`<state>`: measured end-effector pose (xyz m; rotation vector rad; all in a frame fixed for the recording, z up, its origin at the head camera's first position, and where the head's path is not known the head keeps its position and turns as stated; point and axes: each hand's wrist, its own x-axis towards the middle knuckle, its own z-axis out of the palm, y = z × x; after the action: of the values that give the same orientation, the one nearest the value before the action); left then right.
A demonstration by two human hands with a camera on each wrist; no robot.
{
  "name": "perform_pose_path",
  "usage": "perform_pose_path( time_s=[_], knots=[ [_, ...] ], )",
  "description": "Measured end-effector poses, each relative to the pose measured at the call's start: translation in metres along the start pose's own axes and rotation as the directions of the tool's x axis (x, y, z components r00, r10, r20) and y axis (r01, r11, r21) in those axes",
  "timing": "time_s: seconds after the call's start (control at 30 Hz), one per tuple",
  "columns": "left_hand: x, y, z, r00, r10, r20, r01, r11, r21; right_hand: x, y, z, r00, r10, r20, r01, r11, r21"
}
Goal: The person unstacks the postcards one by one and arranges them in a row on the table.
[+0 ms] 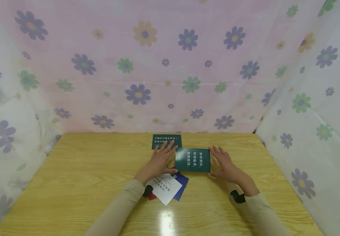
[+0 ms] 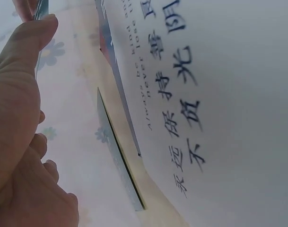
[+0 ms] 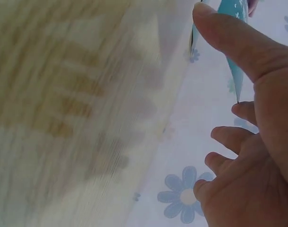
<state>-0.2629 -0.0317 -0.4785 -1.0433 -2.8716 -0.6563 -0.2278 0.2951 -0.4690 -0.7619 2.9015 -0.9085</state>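
Note:
A dark green card (image 1: 193, 160) with white printed characters is held by its two short sides between both hands. My left hand (image 1: 158, 162) has its thumb and index finger at the left corners. My right hand (image 1: 227, 167) grips the right corners the same way; in the right wrist view, the thumb and index finger (image 3: 243, 112) meet opposite edges of the card (image 3: 234, 66). Below the left hand lies a white card (image 1: 167, 189) with dark characters, overlapping a blue card (image 1: 183, 185) and a red card (image 1: 152, 196). The left wrist view shows the white card (image 2: 229, 118) close up.
Another green card (image 1: 167, 138) lies at the back of the wooden table (image 1: 84, 177), partly behind the left fingers. Flower-patterned sheets (image 1: 108, 75) hang behind the table and along both sides. Each wrist wears a small black device (image 1: 237, 196).

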Motion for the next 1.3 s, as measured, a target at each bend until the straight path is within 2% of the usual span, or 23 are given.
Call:
perform_pose_path(
  time_s=[0.13,0.3,0.47,0.6,0.8,0.97,1.17,1.3],
  knots=[
    [0.010,-0.004,0.000,1.000,0.010,0.016,-0.010,1.000,0.017,0.006,0.009,-0.002,1.000,-0.009,-0.012,0.009,1.000,-0.012],
    [0.022,-0.006,-0.002,0.999,-0.012,0.037,0.011,1.000,0.008,0.017,0.019,-0.006,1.000,-0.001,-0.005,0.001,0.999,-0.032],
    [0.037,-0.008,0.000,0.997,-0.039,0.059,0.040,0.999,-0.018,0.030,0.025,-0.012,0.999,0.026,0.034,-0.024,0.999,-0.047],
    [0.050,-0.010,0.002,0.996,-0.057,0.072,0.057,0.998,-0.003,0.041,0.031,-0.018,0.994,0.066,0.084,-0.059,0.995,-0.085],
    [0.065,-0.012,0.002,0.989,-0.089,0.115,0.092,0.996,-0.021,0.057,0.045,-0.024,0.973,0.160,0.164,-0.142,0.983,-0.116],
    [0.073,-0.015,0.003,0.982,-0.118,0.150,0.126,0.991,-0.046,0.068,0.054,-0.026,0.959,0.187,0.213,-0.154,0.975,-0.163],
    [0.081,-0.019,0.009,0.961,-0.152,0.230,0.167,0.985,-0.045,0.074,0.057,-0.030,0.939,0.215,0.268,-0.171,0.969,-0.179],
    [0.087,-0.019,0.009,0.956,-0.164,0.245,0.181,0.982,-0.049,0.079,0.059,-0.033,0.919,0.250,0.304,-0.197,0.961,-0.195]
  ],
)
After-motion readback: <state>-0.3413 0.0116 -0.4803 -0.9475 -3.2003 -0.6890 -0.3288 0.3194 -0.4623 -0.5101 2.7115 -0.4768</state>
